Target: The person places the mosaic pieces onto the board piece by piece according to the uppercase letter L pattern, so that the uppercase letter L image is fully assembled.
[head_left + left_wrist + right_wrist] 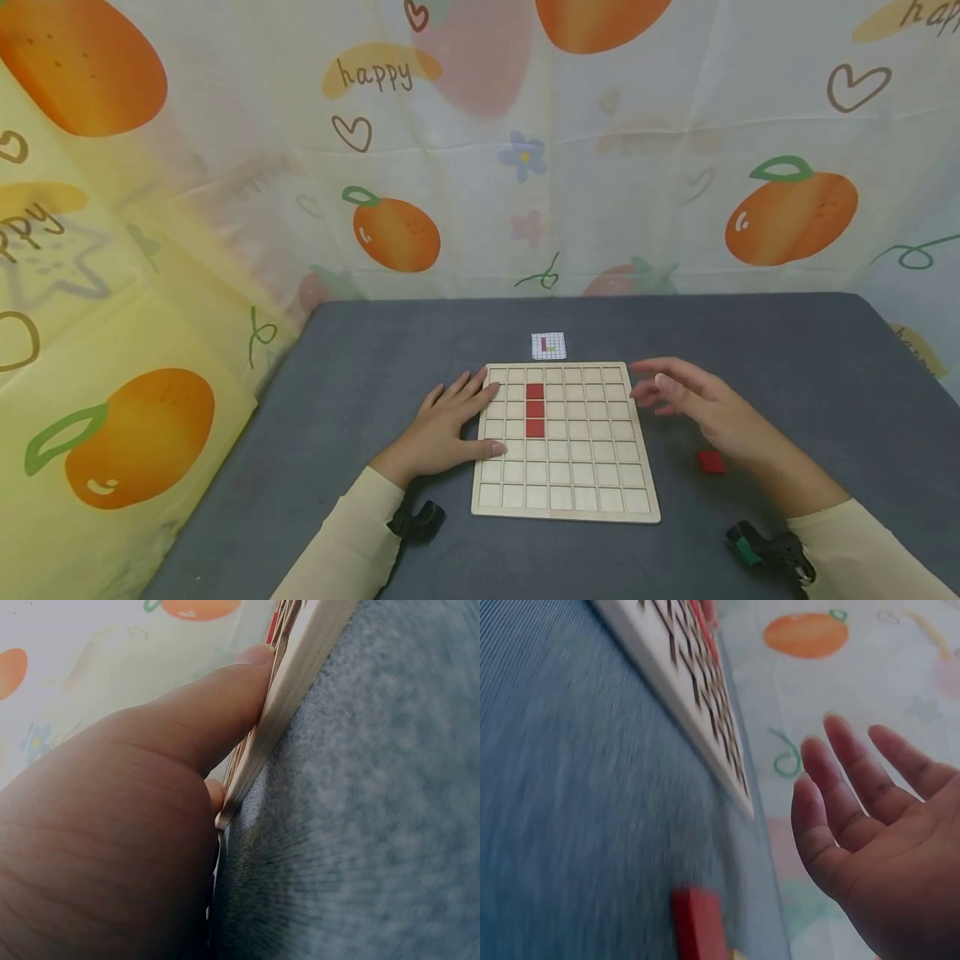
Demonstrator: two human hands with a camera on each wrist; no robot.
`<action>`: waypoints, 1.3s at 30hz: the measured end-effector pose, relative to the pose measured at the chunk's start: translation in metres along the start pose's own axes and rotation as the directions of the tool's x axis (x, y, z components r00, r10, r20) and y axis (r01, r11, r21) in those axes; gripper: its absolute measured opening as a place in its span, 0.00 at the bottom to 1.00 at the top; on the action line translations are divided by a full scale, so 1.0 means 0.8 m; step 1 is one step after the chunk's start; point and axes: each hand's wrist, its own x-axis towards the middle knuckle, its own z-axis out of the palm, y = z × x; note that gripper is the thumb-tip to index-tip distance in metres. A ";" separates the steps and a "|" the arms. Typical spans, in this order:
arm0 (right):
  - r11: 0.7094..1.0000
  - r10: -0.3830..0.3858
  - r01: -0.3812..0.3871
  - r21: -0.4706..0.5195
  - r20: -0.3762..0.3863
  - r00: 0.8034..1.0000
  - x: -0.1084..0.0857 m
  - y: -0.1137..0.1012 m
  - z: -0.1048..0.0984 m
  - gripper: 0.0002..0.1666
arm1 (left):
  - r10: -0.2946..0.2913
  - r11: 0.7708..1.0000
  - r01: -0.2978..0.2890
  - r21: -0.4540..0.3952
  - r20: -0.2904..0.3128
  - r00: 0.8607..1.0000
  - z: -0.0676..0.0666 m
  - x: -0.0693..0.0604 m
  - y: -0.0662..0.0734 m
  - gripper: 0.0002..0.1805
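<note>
A pale wooden grid board [592, 475] lies flat on the dark table, with three red squares [535, 409] in one column near its upper left. My left hand [447, 429] rests on the board's left edge, fingers spread and thumb on the cells; the left wrist view shows the thumb [217, 705] over the rim. Beyond the board's right edge my right hand [708, 408] hovers with relaxed fingers and nothing in it. Below that hand a red piece [711, 462] lies on the table, also seen as a red block [699, 926] in the right wrist view.
A small card [548, 346] with a printed grid and coloured cells lies just behind the board. The dark table [405, 342] ends at a patterned cloth [465, 208] that hangs behind it and to the left. A yellowish bit [738, 955] shows beside the red block.
</note>
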 end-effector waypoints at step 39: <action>0.957 0.013 0.041 -0.286 0.187 0.982 -0.068 0.072 -0.074 0.18 | 0.003 1.000 -0.003 -0.004 -0.001 1.000 0.000 0.000 -0.002 0.56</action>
